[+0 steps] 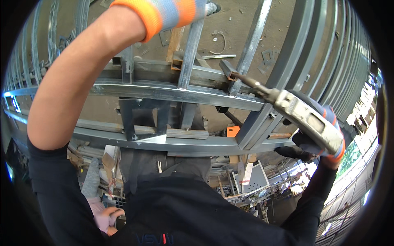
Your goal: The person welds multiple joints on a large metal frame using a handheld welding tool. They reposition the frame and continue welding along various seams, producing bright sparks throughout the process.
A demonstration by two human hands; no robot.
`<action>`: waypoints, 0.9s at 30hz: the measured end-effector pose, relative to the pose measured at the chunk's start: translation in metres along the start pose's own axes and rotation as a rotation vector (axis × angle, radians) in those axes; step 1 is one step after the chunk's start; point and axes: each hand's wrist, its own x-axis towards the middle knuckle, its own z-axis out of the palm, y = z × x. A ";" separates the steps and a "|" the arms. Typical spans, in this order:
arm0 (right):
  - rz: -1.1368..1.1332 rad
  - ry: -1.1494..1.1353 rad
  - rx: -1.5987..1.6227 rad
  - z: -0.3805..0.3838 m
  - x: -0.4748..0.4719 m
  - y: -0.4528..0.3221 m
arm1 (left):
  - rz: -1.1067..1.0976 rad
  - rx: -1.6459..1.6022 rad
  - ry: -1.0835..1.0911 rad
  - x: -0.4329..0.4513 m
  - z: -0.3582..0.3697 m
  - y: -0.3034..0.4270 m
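My right hand (331, 117), in a striped glove with a dark palm, grips a worn, pale metal hand-held power tool (307, 118), perhaps an air hammer. Its long bit (251, 83) points up and left, with the tip by the end of a short rusty square tube (229, 70). At the top edge is my left hand (181, 12) in an orange and blue glove, partly cut off. It is over the upper part of a galvanized upright bar (191, 52); whether it grips the bar is hidden. Below runs the steel rail (154, 92) of a welded frame.
A dark square plate with a cut-out (126, 118) leans across the lower rails. An orange object (233, 131) is beneath the frame. Steel tubes (298, 43) rise at right. Offcuts (267, 57) litter the floor. Another person's hand (114, 212) shows at lower left.
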 end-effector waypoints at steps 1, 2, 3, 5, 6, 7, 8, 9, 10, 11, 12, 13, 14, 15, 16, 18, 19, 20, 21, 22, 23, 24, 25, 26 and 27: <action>0.089 0.057 -0.046 0.005 -0.016 -0.012 | 0.025 0.016 0.076 -0.005 -0.002 -0.006; 0.209 0.108 -0.108 0.009 -0.031 -0.034 | 0.047 0.050 0.220 -0.010 0.006 -0.022; 0.289 0.156 -0.169 0.014 -0.039 -0.052 | 0.055 0.097 0.361 -0.020 0.011 -0.038; 0.453 0.241 -0.296 0.029 -0.050 -0.100 | -0.074 0.183 0.376 -0.028 0.024 -0.058; 0.462 0.267 -0.388 0.038 -0.048 -0.121 | -0.105 0.180 0.408 -0.032 0.039 -0.067; 0.429 0.297 -0.445 0.045 -0.046 -0.130 | -0.157 0.203 0.449 -0.035 0.035 -0.072; 0.398 0.323 -0.441 0.050 -0.047 -0.139 | -0.218 0.169 0.240 -0.035 0.031 -0.076; 0.346 0.389 -0.310 0.047 -0.048 -0.146 | -0.196 0.363 0.460 -0.036 0.048 -0.083; 0.378 0.377 -0.262 0.049 -0.042 -0.163 | -0.120 0.308 0.595 -0.023 0.055 -0.087; 0.324 0.365 -0.192 0.052 -0.036 -0.150 | -0.092 0.324 0.718 -0.025 0.053 -0.096; 0.308 0.352 -0.125 0.054 -0.030 -0.148 | -0.111 0.183 0.449 -0.024 0.043 -0.100; 0.393 0.403 -0.130 0.062 -0.033 -0.146 | -0.114 0.024 0.177 -0.023 0.034 -0.099; 0.407 0.414 -0.106 0.067 -0.049 -0.134 | -0.096 0.025 0.142 -0.025 0.035 -0.103; 0.424 0.438 -0.089 0.070 -0.070 -0.118 | -0.068 0.030 0.119 -0.023 0.038 -0.108; 0.535 0.468 0.103 0.074 -0.085 -0.108 | -0.139 -0.010 0.086 -0.023 0.033 -0.104; 0.577 0.535 0.115 0.086 -0.105 -0.106 | -0.193 0.006 0.054 -0.022 0.036 -0.106; 0.523 0.526 -0.034 0.093 -0.121 -0.100 | -0.179 0.052 0.074 -0.019 0.039 -0.108; 0.470 0.526 -0.186 0.100 -0.138 -0.094 | -0.180 0.056 0.046 -0.016 0.039 -0.108; 0.439 0.544 -0.218 0.115 -0.152 -0.088 | -0.185 0.065 0.018 -0.015 0.037 -0.108; 0.528 0.596 -0.053 0.138 -0.177 -0.076 | -0.193 0.073 -0.009 -0.013 0.033 -0.104; 0.603 0.649 0.116 0.154 -0.199 -0.067 | -0.172 0.089 -0.014 -0.012 0.031 -0.097; 0.656 0.671 0.110 0.159 -0.204 -0.078 | -0.171 0.110 -0.017 -0.012 0.032 -0.096; 0.592 0.624 -0.076 0.165 -0.209 -0.087 | -0.177 0.139 -0.022 -0.015 0.031 -0.098; 0.683 0.701 0.114 0.168 -0.218 -0.101 | -0.150 0.138 -0.010 -0.011 0.033 -0.100; 0.743 0.803 0.243 0.173 -0.220 -0.124 | -0.130 0.120 0.000 -0.011 0.033 -0.103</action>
